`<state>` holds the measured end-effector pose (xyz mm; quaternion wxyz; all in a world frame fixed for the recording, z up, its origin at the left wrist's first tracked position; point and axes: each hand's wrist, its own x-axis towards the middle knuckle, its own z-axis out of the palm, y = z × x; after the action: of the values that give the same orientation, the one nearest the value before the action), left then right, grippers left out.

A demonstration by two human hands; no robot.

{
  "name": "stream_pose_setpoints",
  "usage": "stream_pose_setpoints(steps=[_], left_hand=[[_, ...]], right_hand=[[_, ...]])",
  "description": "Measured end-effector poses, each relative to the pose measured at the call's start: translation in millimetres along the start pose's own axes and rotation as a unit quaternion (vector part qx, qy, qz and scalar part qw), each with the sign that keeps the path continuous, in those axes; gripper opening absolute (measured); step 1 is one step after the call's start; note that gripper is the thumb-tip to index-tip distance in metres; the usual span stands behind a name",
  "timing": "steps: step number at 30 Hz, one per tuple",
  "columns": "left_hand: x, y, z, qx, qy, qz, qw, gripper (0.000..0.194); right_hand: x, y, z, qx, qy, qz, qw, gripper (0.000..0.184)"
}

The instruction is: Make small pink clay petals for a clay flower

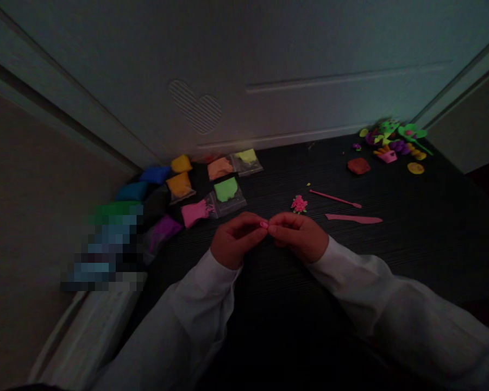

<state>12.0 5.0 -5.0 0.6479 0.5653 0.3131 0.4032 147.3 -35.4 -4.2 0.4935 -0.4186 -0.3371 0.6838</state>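
Between my two hands is a small piece of pink modelling clay [263, 224]. My left hand [238, 239] pinches it from the left, thumb and fingertips together. From the other side my right hand [297, 233] meets it with closed fingertips. Just beyond my right hand lies a pink clay flower [299, 204] with green bits at its edge. To its right are a thin pink modelling tool [334, 199] and a pink plastic knife [353, 219]. A tiny yellow-green bit [308, 184] sits behind the flower.
Bags of coloured clay, among them pink [193, 213], green [226, 190] and orange [180, 186], lie at the left. A reddish lump [358, 165] and several finished clay figures [391, 138] stand back right. A white panel [293, 108] rises behind the dark table [424, 250].
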Motion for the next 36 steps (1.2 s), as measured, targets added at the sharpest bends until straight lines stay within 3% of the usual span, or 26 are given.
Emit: stream_pose_setpoints(steps=[6, 10, 13, 19, 29, 33, 36], left_hand=[[-2.1, 1.7, 2.9, -0.069, 0.028, -0.056, 0.996, 0.014], [-3.8, 3.5, 4.1, -0.096, 0.016, -0.103, 0.99, 0.014], [-4.8, 2.8, 2.5, -0.103, -0.032, -0.114, 0.988, 0.014], [-5.5, 3.1, -0.8, -0.106, -0.13, -0.147, 0.975, 0.013], [-6.2, 10.3, -0.8, -0.136, -0.18, -0.175, 0.958, 0.008], [-6.5, 10.4, -1.7, -0.136, -0.176, -0.186, 0.957, 0.009], [-5.6, 11.0, -1.9, -0.128, -0.163, -0.192, 0.959, 0.009]], right_hand=[[-7.6, -11.9, 1.8, -0.112, 0.04, -0.089, 0.989, 0.013], [-16.0, -21.1, 2.5, -0.276, 0.063, -0.177, 0.942, 0.02], [-18.6, -23.0, 2.1, -0.358, 0.042, -0.223, 0.906, 0.023], [-19.5, -24.3, 2.3, -0.375, -0.027, -0.214, 0.901, 0.03], [-21.4, -27.3, 2.6, -0.34, -0.1, -0.168, 0.92, 0.03], [-23.3, -33.0, 1.5, -0.374, -0.077, -0.174, 0.908, 0.027], [-20.2, -42.9, -17.5, -0.475, 0.027, -0.215, 0.853, 0.026]])
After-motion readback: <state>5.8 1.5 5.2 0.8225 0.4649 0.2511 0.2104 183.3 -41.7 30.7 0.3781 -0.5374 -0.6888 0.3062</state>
